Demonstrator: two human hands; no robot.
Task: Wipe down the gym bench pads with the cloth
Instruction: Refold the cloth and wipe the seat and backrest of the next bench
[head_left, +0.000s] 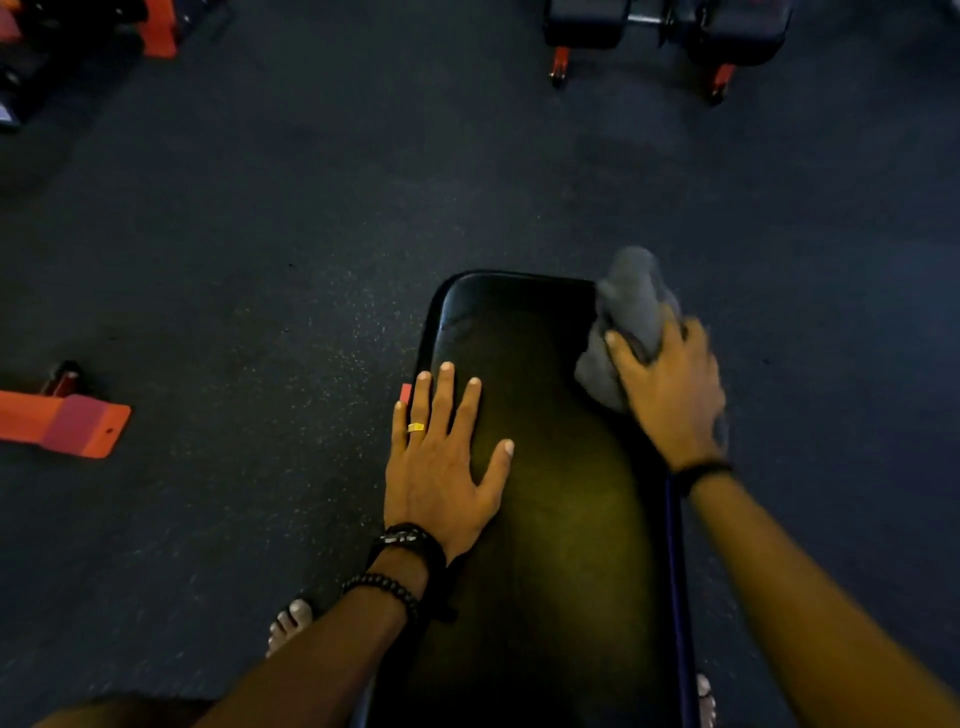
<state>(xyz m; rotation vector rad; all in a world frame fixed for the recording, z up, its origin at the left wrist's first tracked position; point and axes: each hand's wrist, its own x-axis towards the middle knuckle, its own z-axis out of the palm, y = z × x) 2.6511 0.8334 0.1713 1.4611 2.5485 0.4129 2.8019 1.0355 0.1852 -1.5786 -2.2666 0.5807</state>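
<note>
- Head view: the black bench pad (540, 467) is glossy, with rounded far corners and a dull yellowish sheen down its middle.
- A bunched grey cloth (623, 322) sits at the pad's far right corner, bulging out beyond the fingertips of the right hand (670, 384), whose fingers are clenched around it; both are motion-blurred.
- The left hand (441, 462) lies flat on the pad's left side, fingers spread and holding nothing, a gold ring (415, 427) on one.
- Dark speckled rubber floor (260, 234) surrounds the pad.
- Beyond the fingers the floor lies open up to another bench (665, 26); an orange frame foot (67, 423) lies well left of the left fingers.
</note>
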